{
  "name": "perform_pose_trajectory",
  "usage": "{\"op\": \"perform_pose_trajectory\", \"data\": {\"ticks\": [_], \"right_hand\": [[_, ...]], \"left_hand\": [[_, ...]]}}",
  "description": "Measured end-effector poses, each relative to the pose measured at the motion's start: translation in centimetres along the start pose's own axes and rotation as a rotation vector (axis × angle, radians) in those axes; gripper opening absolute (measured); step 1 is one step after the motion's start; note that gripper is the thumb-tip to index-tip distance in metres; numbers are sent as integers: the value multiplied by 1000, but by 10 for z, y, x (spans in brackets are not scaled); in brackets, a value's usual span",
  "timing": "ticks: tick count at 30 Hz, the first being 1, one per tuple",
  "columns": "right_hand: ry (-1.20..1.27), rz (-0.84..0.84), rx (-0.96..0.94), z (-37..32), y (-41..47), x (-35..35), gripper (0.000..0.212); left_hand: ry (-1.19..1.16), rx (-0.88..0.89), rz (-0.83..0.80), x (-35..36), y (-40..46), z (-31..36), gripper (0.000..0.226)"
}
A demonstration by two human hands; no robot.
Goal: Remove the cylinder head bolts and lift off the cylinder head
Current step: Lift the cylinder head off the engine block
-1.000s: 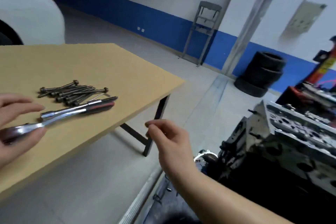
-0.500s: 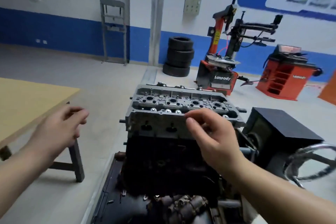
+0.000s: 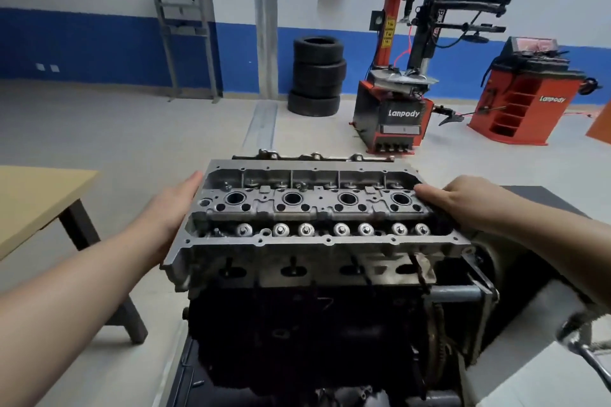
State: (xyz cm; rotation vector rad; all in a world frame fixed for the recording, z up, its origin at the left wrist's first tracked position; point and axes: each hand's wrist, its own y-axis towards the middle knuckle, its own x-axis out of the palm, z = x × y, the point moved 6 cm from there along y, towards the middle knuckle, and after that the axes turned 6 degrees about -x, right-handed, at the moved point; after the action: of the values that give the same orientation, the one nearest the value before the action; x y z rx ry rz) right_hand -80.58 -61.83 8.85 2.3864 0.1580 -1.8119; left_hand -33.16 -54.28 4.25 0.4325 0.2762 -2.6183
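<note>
**Both hands on the ends of the cylinder head, set for the lift**

We have one hand at each short end of the cylinder head (image 3: 314,208), which sits on top of the dark engine block (image 3: 297,334), and that placement makes sense: the casting is long and looks heavy, so we judge that holding it at both ends keeps it level when it comes up. Our left hand (image 3: 172,208) lies flat against the left end wall, fingers straight and together, pointing away from us; it presses rather than grips, and the thumb is hidden behind the metal. Our right hand (image 3: 463,201) reaches over the right end, its fingers curled over the top rim beside the last round bore; how far they wrap underneath we cannot tell.

No bolt heads show in the holes we can see, so we take the bolts to be out and the lift to be the step in hand. The head looks seated, or barely raised; the joint line is too dark to say.

The wooden table (image 3: 36,198) stands just to our left, a likely spot to put the head down.
</note>
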Motion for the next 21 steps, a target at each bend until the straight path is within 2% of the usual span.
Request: {"op": "perform_pose_trajectory", "data": {"ticks": [5, 8, 11, 15, 21], "right_hand": [[85, -183, 65, 3, 14, 9, 95], [-7, -278, 51, 2, 8, 8, 101], [-45, -361, 22, -7, 4, 6, 106], [-30, -418, -12, -12, 3, 6, 104], [-33, -515, -24, -13, 5, 7, 95]], "left_hand": [[61, -36, -1, 8, 18, -3, 37], [81, -90, 60, 0, 13, -3, 33], [117, -276, 141, -12, 11, -3, 40], [74, -588, -74, -4, 0, -5, 62], [287, -613, -253, -19, -43, 2, 80]]}}
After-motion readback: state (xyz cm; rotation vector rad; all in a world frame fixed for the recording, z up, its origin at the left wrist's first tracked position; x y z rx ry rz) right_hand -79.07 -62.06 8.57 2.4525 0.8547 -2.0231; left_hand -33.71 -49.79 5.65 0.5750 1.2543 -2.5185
